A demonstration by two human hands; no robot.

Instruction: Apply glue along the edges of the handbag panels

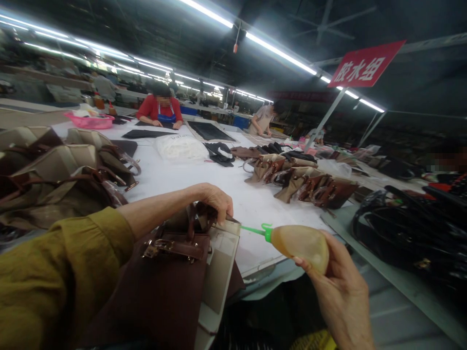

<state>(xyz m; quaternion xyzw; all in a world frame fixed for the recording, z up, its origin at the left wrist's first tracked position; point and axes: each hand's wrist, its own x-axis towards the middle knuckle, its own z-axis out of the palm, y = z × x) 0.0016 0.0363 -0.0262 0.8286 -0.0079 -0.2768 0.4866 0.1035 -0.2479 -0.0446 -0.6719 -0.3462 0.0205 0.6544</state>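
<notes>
A dark brown handbag (168, 287) stands close in front of me, its pale inside showing along the right edge. My left hand (217, 200) reaches over the bag and pinches its upper far edge, fingers closed. In my right hand (337, 287) is a soft squeeze bottle (301, 243) of amber liquid, tipped on its side. Its thin green nozzle (255, 230) points left, with the tip at the bag's edge near my left fingers. Whether the tip touches the bag I cannot tell. Brass-coloured hardware (160, 248) and a handle sit on the bag's front.
Brown and beige bags (47, 180) crowd the left of the white table (153, 180); more bags (306, 182) stand at the right. A white plastic bundle (180, 147) and a pink basket (91, 121) lie farther back. Black bags (412, 238) are at far right. A person in red (159, 109) works opposite.
</notes>
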